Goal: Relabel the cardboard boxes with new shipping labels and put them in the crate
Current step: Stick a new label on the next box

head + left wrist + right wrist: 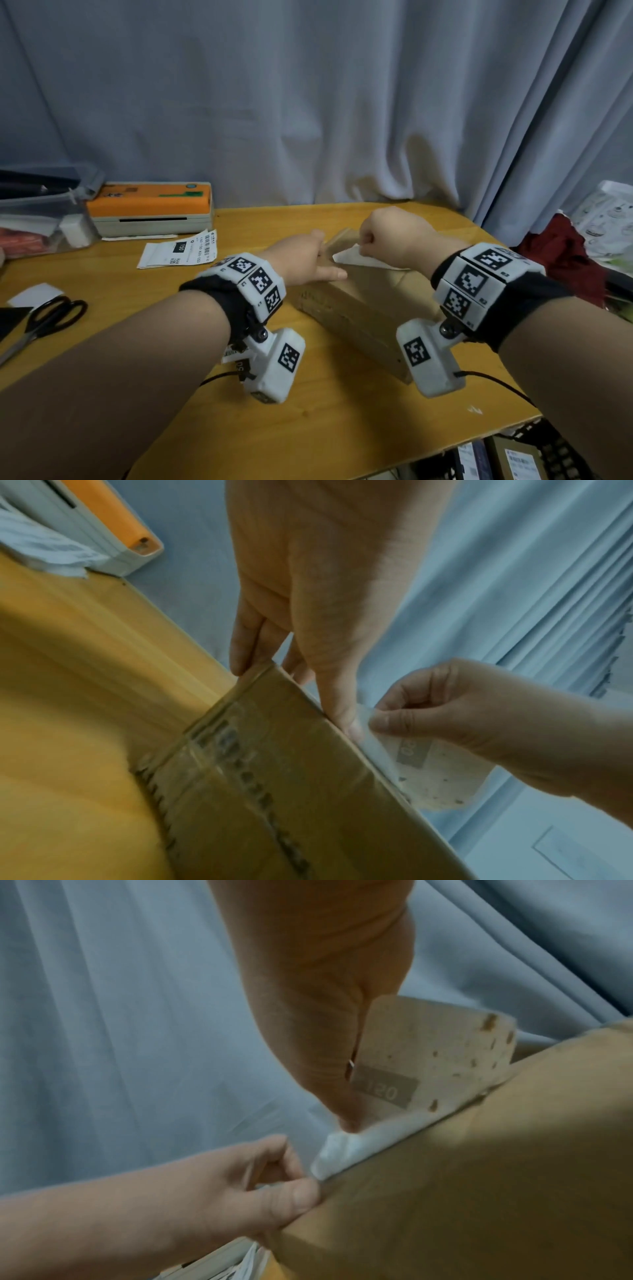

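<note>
A long cardboard box lies on the wooden table. My left hand steadies its far end, thumb along the top edge and fingers down the far side. My right hand pinches a corner of the old white label, which is partly peeled up from the box top. In the left wrist view the left hand clamps the box while the right hand lifts the label. The right wrist view shows the right hand, the speckled label underside, the left hand and the box.
An orange and white label printer stands at the back left, with printed labels in front of it. Scissors lie at the left edge, beside a clear plastic bin. A dark crate with boxes sits below the table's front right.
</note>
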